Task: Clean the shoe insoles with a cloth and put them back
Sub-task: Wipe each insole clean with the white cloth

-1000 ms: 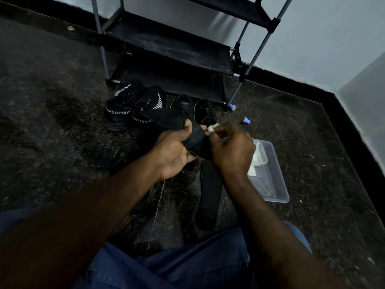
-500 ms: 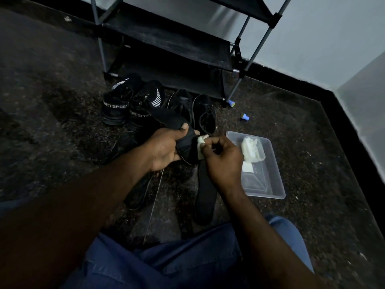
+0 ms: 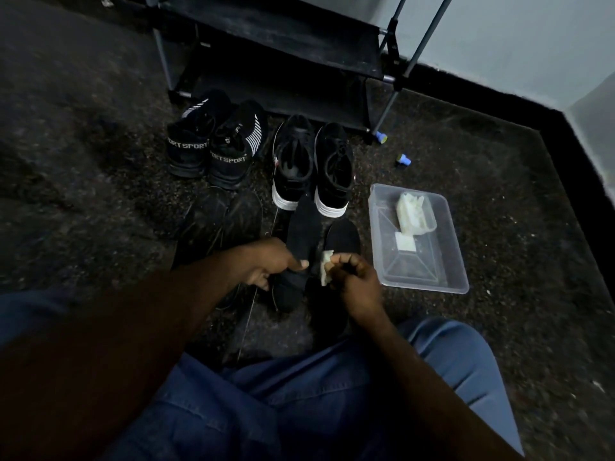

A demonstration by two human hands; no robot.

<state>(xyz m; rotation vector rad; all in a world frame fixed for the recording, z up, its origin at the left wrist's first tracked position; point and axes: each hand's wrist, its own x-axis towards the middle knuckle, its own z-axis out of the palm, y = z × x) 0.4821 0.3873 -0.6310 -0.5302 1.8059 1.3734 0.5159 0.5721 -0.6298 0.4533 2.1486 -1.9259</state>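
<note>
While the insole [image 3: 304,227] is gripped by the left hand [image 3: 266,267], its long axis is directed away from the body. The cloth [image 3: 323,276] is pinched in the right hand [image 3: 359,281], just beside the insole's right edge.

Bare forearms [image 3: 159,327]; blue trousers [image 3: 299,404] (seemingly denim).

Black metal-framed shoe rack [image 3: 283,44] at the back, and just before it black knit SPORT sneakers [image 3: 213,151] left, black white-soled lace-up shoes [image 3: 312,168] right. Before the lace-ups, a flat black shoe insole [image 3: 304,227] with a second black insole [image 3: 342,236] on its right, then further right the clear rectangular plastic tray [image 3: 422,269], pale folded cloths [image 3: 414,212] in its far end.
</note>
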